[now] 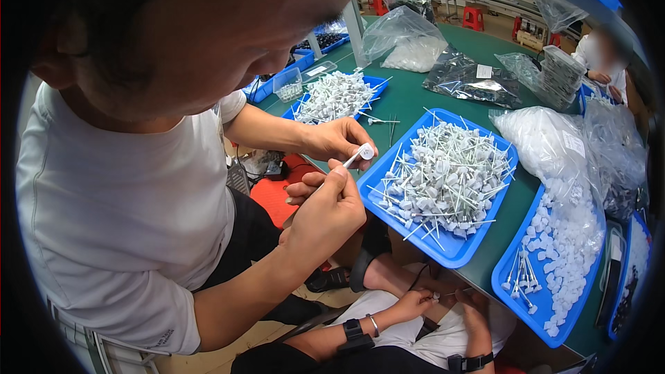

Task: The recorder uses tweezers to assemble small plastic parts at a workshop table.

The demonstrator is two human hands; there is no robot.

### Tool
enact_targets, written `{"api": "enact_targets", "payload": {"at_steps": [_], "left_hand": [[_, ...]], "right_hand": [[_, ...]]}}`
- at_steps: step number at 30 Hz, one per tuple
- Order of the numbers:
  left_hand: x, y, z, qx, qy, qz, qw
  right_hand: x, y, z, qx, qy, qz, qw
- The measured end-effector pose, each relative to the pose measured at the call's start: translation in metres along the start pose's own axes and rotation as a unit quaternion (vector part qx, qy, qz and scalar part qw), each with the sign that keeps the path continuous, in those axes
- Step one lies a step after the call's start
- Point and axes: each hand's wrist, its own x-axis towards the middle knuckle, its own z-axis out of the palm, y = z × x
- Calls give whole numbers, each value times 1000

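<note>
Low in the head view, above my lap, my left hand [413, 307] pinches a small white plastic piece [436, 297]. Close by on the right, my right hand [475, 312] has its fingers closed around a thin rod [451, 294] that points toward the white piece. Whether rod and piece are joined is too small to tell. At the table's edge in front of me is a blue tray [454, 255] heaped with white-headed metal pins [443, 173]. Another blue tray [552, 332] at the right carries loose white plastic pieces [571, 263] and several pins [524, 273].
A standing co-worker [118, 215] on the left holds a white-headed stick [360, 154] in both hands. Farther along the green table [402, 97] are another pin-filled tray [381, 82], clear bags [415, 48] and a black bag [471, 79]. Another person [603, 62] sits far right.
</note>
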Motion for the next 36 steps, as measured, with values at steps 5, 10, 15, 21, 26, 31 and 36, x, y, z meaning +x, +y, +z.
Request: {"api": "enact_targets", "payload": {"at_steps": [5,10,15,21,26,31,36], "left_hand": [[0,-2,1,-9,7,7,1000],[0,-4,1,-11,9,12,1000],[0,-1,0,1,2,9,1000],[1,-7,2,-2,18,29,999],[0,-9,4,-14,17,18,1000],[0,-2,2,-8,22,23,999],[0,-9,5,-26,28,28,999]], "right_hand": [[1,0,0,-9,1,5,1000],[1,2,0,3,-3,0,1000],[1,3,-1,-7,-2,-2,1000],[0,1,0,-14,1,-4,1000],[1,2,-1,-16,-2,-6,1000],[1,2,-1,-11,2,0,1000],[2,5,-4,-8,-10,11,1000]]}}
